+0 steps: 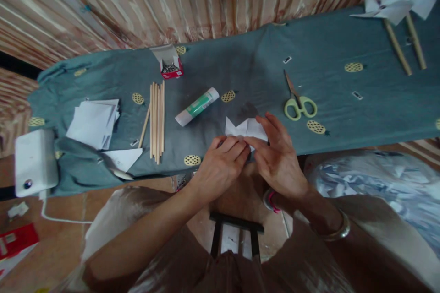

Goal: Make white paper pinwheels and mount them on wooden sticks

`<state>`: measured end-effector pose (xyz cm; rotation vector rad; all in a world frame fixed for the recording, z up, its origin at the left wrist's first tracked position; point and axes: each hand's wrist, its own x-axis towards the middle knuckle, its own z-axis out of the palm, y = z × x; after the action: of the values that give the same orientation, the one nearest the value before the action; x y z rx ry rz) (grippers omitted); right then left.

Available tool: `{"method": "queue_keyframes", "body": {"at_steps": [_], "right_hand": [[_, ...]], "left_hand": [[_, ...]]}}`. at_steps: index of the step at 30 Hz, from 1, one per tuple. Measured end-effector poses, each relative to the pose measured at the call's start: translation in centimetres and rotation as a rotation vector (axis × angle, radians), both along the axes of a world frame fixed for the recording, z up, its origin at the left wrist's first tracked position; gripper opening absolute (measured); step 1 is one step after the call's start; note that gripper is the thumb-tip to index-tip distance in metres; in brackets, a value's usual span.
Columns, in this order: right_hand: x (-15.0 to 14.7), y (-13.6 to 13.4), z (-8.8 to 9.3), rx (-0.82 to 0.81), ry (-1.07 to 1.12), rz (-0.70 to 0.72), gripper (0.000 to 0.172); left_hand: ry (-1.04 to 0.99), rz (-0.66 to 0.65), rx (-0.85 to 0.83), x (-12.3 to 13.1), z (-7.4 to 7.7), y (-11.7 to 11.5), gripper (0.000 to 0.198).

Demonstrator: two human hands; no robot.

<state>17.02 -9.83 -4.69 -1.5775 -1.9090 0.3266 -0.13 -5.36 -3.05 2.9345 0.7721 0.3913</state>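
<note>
A small sheet of white paper (252,127), cut and partly folded with pointed corners, lies at the table's front edge between my hands. My left hand (223,162) has its fingers curled over the paper's near side, pressing on it. From the other side, my right hand (278,160) grips the paper's right part, its index finger reaching to the middle beside my left fingers. The paper's lower part is hidden under my hands. Beyond it lies a green and white glue stick (197,106). Scissors (297,100) with light green handles rest to the right, blades pointing away.
Several wooden sticks (157,121) lie left of the glue, near a stack of white paper (92,123). An open red box (171,67) holds small metal pieces. Paper pinwheels (395,4) on sticks lie far right. A white device (36,162) with a cable sits at the left edge.
</note>
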Motion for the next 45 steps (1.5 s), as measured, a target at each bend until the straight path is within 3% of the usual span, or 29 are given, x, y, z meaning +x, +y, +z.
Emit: {"method": "queue_keyframes", "body": {"at_steps": [4, 8, 13, 17, 26, 45], "right_hand": [[0.5, 0.3, 0.5, 0.054, 0.05, -0.057, 0.032], [0.8, 0.4, 1.0, -0.02, 0.114, -0.202, 0.036], [0.9, 0.5, 1.2, -0.079, 0.196, -0.287, 0.023], [1.0, 0.7, 1.0, -0.027, 0.13, -0.2, 0.013], [1.4, 0.7, 0.1, 0.123, -0.091, -0.026, 0.014], [1.3, 0.7, 0.5, 0.161, -0.195, 0.032, 0.015]], "left_hand": [[-0.045, 0.011, -0.007, -0.1, 0.0, -0.1, 0.023], [-0.038, 0.019, -0.026, -0.3, -0.1, -0.5, 0.026], [-0.022, 0.038, -0.044, -0.3, -0.3, -0.7, 0.029], [-0.031, 0.046, -0.031, -0.2, -0.3, -0.8, 0.027], [-0.032, 0.064, -0.059, -0.1, -0.2, -0.8, 0.027], [-0.037, 0.066, -0.047, -0.2, -0.4, -0.8, 0.026]]}}
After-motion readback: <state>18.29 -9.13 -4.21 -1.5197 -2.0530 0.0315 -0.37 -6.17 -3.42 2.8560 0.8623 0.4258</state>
